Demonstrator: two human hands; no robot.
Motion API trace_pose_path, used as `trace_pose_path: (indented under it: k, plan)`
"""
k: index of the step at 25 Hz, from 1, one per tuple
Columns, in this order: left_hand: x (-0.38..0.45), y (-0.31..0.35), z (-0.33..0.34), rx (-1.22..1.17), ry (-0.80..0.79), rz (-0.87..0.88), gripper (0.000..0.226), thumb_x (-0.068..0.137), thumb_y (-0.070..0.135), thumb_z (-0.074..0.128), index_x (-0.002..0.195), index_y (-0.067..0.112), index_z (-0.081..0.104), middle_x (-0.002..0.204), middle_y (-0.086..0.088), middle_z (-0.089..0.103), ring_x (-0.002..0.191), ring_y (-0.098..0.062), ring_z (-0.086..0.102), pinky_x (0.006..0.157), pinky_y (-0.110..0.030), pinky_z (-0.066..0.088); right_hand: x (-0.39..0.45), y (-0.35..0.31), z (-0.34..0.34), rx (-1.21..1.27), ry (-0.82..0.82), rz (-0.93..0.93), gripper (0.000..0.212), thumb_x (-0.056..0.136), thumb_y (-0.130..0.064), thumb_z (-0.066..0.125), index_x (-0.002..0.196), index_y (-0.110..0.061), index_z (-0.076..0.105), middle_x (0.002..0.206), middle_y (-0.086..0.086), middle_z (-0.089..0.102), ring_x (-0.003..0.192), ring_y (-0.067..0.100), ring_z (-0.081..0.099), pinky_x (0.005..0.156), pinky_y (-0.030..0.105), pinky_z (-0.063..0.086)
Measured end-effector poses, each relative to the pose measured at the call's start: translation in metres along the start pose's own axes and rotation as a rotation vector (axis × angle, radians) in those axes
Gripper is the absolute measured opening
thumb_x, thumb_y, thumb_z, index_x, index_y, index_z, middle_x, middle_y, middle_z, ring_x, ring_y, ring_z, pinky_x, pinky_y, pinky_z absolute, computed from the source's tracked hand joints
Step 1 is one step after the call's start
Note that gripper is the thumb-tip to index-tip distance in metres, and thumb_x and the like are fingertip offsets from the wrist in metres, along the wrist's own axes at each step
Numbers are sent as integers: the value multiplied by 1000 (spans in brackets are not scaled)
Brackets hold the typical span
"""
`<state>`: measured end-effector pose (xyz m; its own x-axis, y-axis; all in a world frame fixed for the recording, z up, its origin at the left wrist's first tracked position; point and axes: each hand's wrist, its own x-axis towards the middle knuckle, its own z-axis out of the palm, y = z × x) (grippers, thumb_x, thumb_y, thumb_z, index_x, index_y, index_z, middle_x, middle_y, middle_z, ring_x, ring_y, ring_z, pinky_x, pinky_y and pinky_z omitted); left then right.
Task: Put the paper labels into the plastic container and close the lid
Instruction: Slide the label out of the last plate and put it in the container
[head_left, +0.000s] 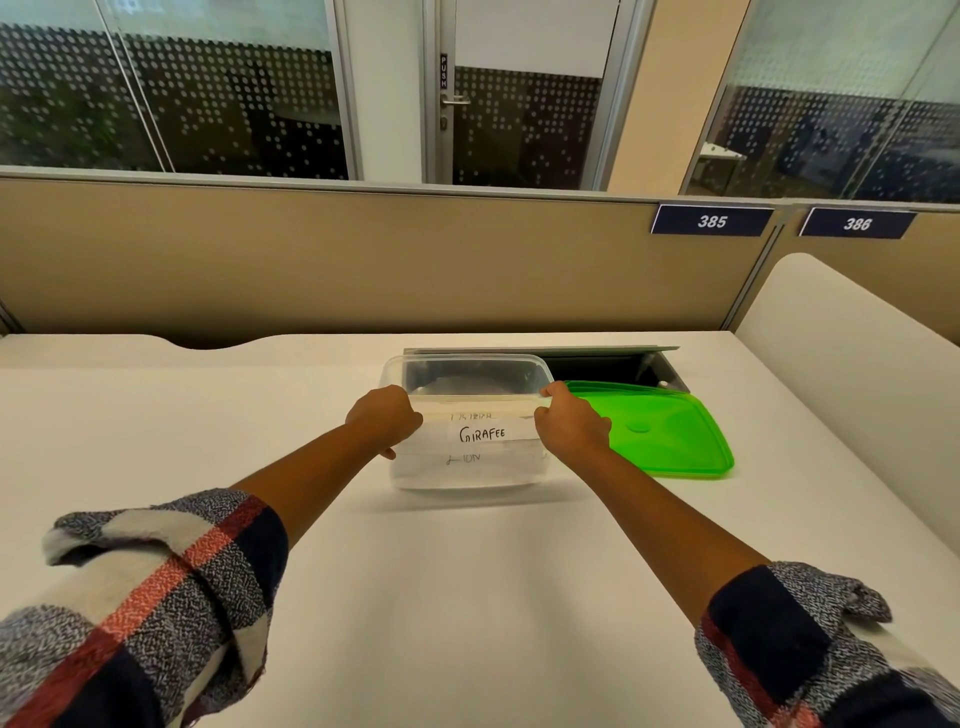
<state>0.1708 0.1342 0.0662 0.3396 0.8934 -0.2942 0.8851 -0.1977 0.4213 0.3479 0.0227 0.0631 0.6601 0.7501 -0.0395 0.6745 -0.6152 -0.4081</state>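
Paper label (483, 434) reading "GIRAFEE" is held flat over the near rim of the clear plastic container (470, 470). The left hand (384, 418) pinches its left end with curled fingers; the right hand (571, 426) pinches its right end the same way. Both grips are closed on the paper. More labels lie inside the container (one reads "LION" through the near wall; another above is too faint to read). The container stands open toward the far edge of the white desk (441, 597), about midway across. Green lid (660, 431) lies flat on the desk just beside the container's right side, partly behind the right hand. A cable tray flap (613, 364) stands open at the desk's far edge, behind both. Plaid sleeves are rolled up on both forearms.
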Motion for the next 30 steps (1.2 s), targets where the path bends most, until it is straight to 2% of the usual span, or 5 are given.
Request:
trace_pose_path:
  k: [9,15,22,26,30]
  plan:
    - [-7,-3,-1,90,121,39,29,92,21,47,112,3,56,107,-15,66,67,-25,62,57,-26,47,-4,6,-4,-16,15,-79,35,96,-17,36,130,-17,43,114,17,65,105,35,59,91,37,42]
    - [-36,1,7,45,370,234,35,94,27,44,125,12,54,119,-11,65,101,-27,63,81,-33,51,-15,11,-13,34,88,-153,33,94,-15,36,125,-18,47,111,16,67,101,36,59,88,39,42]
    - [-95,-20,44,-89,497,440,32,92,25,52,123,19,54,126,-3,63,97,-22,67,82,-31,55,-58,37,-3,-177,266,-478,34,89,-13,48,120,-22,57,126,2,63,122,23,52,114,47,24]
    - [-119,-46,83,7,455,505,35,91,25,52,125,19,55,129,2,60,112,-19,61,87,-31,52,-88,59,19,-241,404,-573,33,75,-5,68,107,-14,68,119,9,68,114,29,62,103,56,38]
    - [-125,-75,119,79,308,425,47,93,29,47,138,16,42,146,-1,43,135,-16,39,107,-30,37,-112,83,44,-259,328,-575,42,64,-1,73,104,-16,69,116,6,70,113,26,63,98,55,43]
